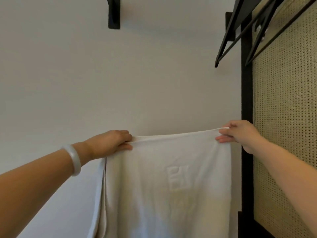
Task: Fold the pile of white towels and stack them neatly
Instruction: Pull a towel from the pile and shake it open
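Observation:
A white towel [163,194] with a raised woven emblem at its middle hangs in the air in front of a pale wall. Its top edge is stretched between my hands. My left hand [111,143] grips the upper left corner, where the cloth is doubled over and a second layer hangs behind. My right hand [240,133] pinches the upper right corner between thumb and fingers. The towel's lower part runs out of the frame at the bottom. No other towels or stack are in view.
A dark-framed panel of woven cane [284,134] stands close on the right. Black metal hanger bars [243,35] jut out above it. A black wall bracket [114,12] is fixed high on the wall. A pale bangle [73,159] circles my left wrist.

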